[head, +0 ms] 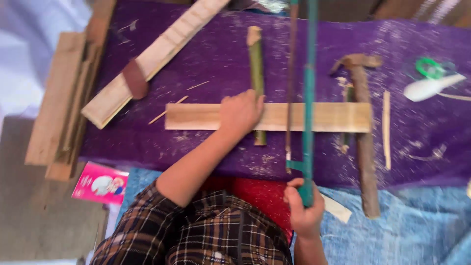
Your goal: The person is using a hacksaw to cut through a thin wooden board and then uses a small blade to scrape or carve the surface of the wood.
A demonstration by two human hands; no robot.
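Left hand (pixel 239 112) presses flat plank (pixel 267 117) mid-cloth, covering green bamboo stick (pixel 255 59) beneath; right hand (pixel 304 208) grips teal saw (pixel 308 108) handle near, frame top cut off far, blade blurred.

You're working over a purple cloth (pixel 196 64) speckled with pale sawdust. Your saw (pixel 308 98) has a teal-green frame; the bamboo stick (pixel 255 59) is green. The plank (pixel 304 117) is light tan, the hammer (pixel 363 132) brown. Near you: blue fabric (pixel 412 230), a red patch (pixel 260 191), a brown-and-cream plaid sleeve (pixel 206 235), and a pink packet (pixel 100 182) at left.
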